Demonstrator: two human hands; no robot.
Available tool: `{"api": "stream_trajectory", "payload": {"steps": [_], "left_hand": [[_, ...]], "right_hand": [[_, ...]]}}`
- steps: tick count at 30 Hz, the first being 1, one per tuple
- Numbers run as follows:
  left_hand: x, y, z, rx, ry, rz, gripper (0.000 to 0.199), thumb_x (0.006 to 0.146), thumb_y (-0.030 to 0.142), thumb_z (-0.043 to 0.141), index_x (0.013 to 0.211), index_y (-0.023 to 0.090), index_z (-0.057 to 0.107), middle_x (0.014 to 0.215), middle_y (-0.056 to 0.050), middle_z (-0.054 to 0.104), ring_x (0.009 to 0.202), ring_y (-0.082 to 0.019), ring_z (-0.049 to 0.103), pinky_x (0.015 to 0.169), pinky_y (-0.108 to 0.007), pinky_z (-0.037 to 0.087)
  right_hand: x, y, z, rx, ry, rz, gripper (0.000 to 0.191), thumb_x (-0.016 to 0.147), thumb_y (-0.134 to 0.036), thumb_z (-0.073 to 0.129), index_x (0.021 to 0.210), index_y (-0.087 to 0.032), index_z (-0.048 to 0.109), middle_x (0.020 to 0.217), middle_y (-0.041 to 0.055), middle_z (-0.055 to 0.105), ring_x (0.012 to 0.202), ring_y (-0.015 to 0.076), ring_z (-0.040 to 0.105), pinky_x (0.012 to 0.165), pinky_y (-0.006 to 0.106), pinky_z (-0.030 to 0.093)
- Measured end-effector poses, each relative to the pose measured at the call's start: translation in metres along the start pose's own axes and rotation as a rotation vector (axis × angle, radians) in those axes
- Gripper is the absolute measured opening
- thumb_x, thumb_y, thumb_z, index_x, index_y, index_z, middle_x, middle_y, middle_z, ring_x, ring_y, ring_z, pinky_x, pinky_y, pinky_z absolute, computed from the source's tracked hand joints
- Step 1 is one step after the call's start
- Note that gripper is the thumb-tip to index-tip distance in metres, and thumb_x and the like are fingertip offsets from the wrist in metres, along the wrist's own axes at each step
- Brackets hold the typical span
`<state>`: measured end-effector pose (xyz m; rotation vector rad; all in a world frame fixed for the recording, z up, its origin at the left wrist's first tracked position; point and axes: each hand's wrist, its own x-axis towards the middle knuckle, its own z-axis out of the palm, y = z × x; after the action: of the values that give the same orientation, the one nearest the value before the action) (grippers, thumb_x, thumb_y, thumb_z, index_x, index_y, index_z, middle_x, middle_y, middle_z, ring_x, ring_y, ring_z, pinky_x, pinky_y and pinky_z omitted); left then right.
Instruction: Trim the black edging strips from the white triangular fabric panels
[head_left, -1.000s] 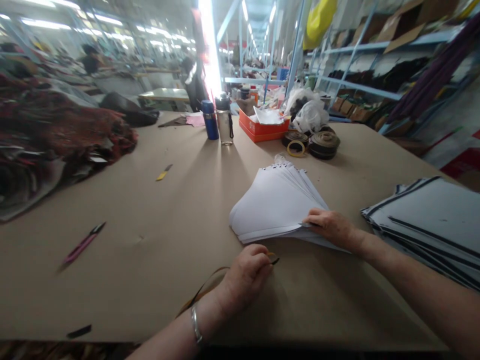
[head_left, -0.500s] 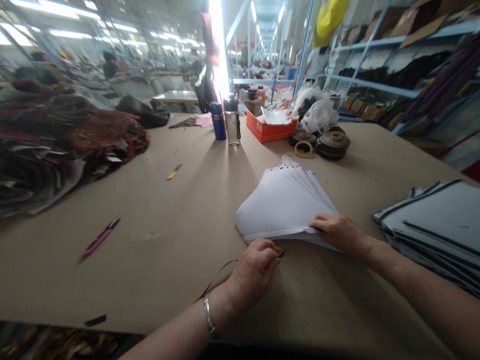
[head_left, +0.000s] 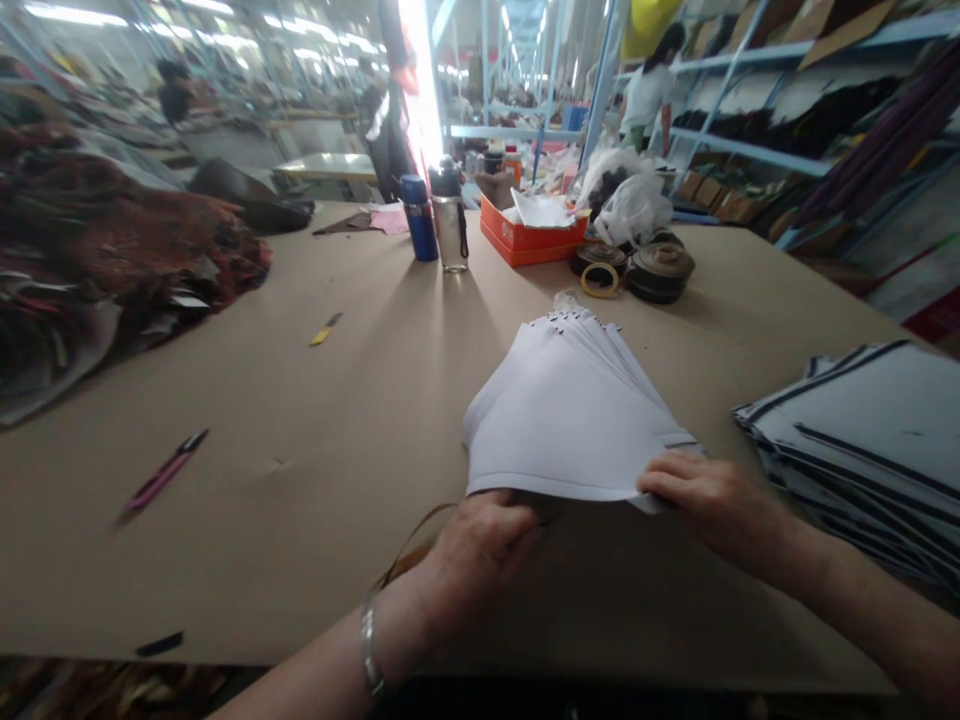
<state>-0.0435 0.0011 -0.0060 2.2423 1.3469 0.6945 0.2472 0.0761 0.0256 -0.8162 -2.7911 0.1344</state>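
Note:
A fanned stack of white panels [head_left: 574, 325] lies before me on the brown tabletop, with small dark marks along its far edge. My right hand [head_left: 690, 485] pinches the near right corner of the top white panel [head_left: 559, 430], whose near edge is bowed up off the table. At that panel's near left edge is my left hand [head_left: 491, 535], closed, its fingertips partly hidden beneath the edge. A narrow brown strip [head_left: 409, 550] loops out behind the left hand, which is closed on it. The left wrist wears a silver bracelet.
On the left lie pink-handled thread snips [head_left: 166, 470], a yellow-and-grey blade piece [head_left: 326, 329] and heaped dark red material [head_left: 172, 240]. Dark-edged white panels [head_left: 870, 440] are piled right. Bottles [head_left: 451, 225], an orange box [head_left: 529, 240] and tape rolls [head_left: 660, 270] stand behind. A person [head_left: 646, 95] is beyond.
My right hand has drawn the top panel's corner right and toward me, off the stack's edge. My left hand has moved in under the near edge. A person has come into fuller view behind.

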Motion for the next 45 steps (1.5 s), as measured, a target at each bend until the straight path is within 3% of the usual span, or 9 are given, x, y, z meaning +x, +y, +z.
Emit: {"api": "stream_trajectory", "payload": {"steps": [5,8,11,14,19,24,30,40,45], "left_hand": [[-0.049,-0.007,-0.019,0.128,0.006,0.026,0.030,0.087,0.016,0.047,0.102,0.029,0.069,0.113,-0.007,0.063,0.116,-0.027,0.049,0.098,-0.046,0.043],[-0.082,-0.010,-0.024,0.194,-0.004,-0.038,0.024,0.086,0.015,0.049,0.092,0.025,0.070,0.128,-0.007,0.055,0.131,-0.031,0.036,0.107,-0.053,0.035],[-0.109,-0.014,-0.030,0.155,0.071,-0.144,0.019,0.086,0.019,0.050,0.078,0.023,0.066,0.130,-0.006,0.055,0.133,-0.031,0.036,0.106,-0.049,0.038],[-0.119,-0.010,-0.043,-0.013,0.122,-0.185,0.016,0.084,0.016,0.054,0.090,0.027,0.064,0.117,-0.002,0.065,0.117,-0.021,0.055,0.103,-0.035,0.044],[-0.092,0.023,-0.059,-0.312,0.164,-0.259,0.019,0.083,0.017,0.058,0.092,0.033,0.065,0.103,0.002,0.071,0.103,-0.018,0.064,0.091,-0.028,0.051],[-0.048,0.051,-0.042,-0.575,-0.087,-0.315,0.017,0.085,0.019,0.056,0.071,0.021,0.065,0.092,-0.002,0.069,0.082,-0.014,0.065,0.075,-0.023,0.051],[-0.029,0.054,-0.022,-0.617,-0.146,-0.237,0.019,0.085,0.019,0.056,0.069,0.017,0.064,0.085,-0.002,0.060,0.074,-0.010,0.057,0.067,-0.020,0.046],[-0.022,0.055,-0.016,-0.424,-0.146,-0.157,0.018,0.083,0.017,0.054,0.070,0.018,0.065,0.110,-0.007,0.062,0.096,-0.017,0.059,0.076,-0.026,0.046],[-0.015,0.059,-0.012,-0.663,-0.356,-0.428,0.020,0.081,0.029,0.052,0.066,0.017,0.058,0.068,0.001,0.058,0.061,-0.011,0.048,0.057,-0.021,0.039]], "right_hand": [[-0.028,-0.027,0.028,0.008,-0.027,-0.078,0.026,0.092,-0.008,0.039,0.091,-0.019,0.063,0.087,0.0055,0.063,0.077,0.0159,0.055,0.070,0.026,0.041],[-0.045,-0.038,0.051,0.003,-0.014,-0.063,0.025,0.092,-0.009,0.040,0.088,-0.018,0.063,0.085,0.0060,0.063,0.074,0.0152,0.055,0.066,0.025,0.041],[-0.061,-0.041,0.062,-0.002,0.009,0.006,0.028,0.090,-0.006,0.039,0.093,-0.019,0.063,0.087,0.0065,0.063,0.076,0.0147,0.058,0.066,0.024,0.043],[-0.070,-0.039,0.059,0.051,-0.010,0.082,0.029,0.086,-0.006,0.042,0.100,-0.020,0.063,0.093,0.0077,0.064,0.081,0.0162,0.060,0.070,0.024,0.046],[-0.065,-0.046,0.045,0.397,0.039,0.426,0.024,0.085,-0.025,0.053,0.107,-0.020,0.061,0.090,0.0069,0.065,0.077,0.0176,0.062,0.068,0.026,0.049],[-0.038,-0.083,0.034,0.942,0.057,0.815,0.027,0.083,-0.043,0.059,0.099,-0.022,0.066,0.079,0.0028,0.063,0.073,0.0163,0.059,0.064,0.025,0.045],[-0.009,-0.115,0.030,1.457,-0.039,0.790,0.033,0.077,-0.043,0.068,0.101,-0.020,0.066,0.076,-0.0012,0.053,0.066,0.0112,0.046,0.062,0.023,0.038],[0.005,-0.120,0.036,1.484,-0.013,0.726,0.015,0.081,-0.031,0.062,0.076,-0.017,0.057,0.068,-0.0037,0.045,0.061,0.0090,0.037,0.059,0.021,0.032],[0.000,-0.119,0.035,1.480,0.006,0.738,0.015,0.080,-0.030,0.063,0.075,-0.017,0.058,0.068,-0.0036,0.047,0.063,0.0094,0.039,0.059,0.021,0.032]]}}
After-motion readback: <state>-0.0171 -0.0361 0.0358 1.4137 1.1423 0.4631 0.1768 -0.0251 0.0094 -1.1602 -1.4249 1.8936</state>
